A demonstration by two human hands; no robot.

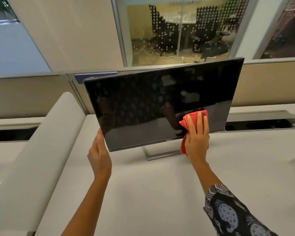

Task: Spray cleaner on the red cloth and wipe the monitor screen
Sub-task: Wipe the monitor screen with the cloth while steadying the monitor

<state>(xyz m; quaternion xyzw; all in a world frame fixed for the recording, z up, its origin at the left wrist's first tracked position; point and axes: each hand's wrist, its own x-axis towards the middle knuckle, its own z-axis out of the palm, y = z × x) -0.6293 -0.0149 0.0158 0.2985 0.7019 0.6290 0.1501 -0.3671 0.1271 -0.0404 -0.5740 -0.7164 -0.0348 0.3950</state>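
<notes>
The black monitor [143,103] stands tilted on a silver stand on the white desk, its screen dark and smudged. My right hand [197,138] presses the red cloth [186,121] flat against the lower right part of the screen with straight fingers. Part of the cloth hangs below the bottom bezel. My left hand [99,154] holds the lower left edge of the monitor, thumb on the front edge, fingers behind. No spray bottle is in view.
The white desk [160,184] spreads in front of me. A padded white divider [41,142] runs along the left. Open cable trays [262,125] lie behind the monitor. Beige partitions and a glass wall with office chairs stand beyond.
</notes>
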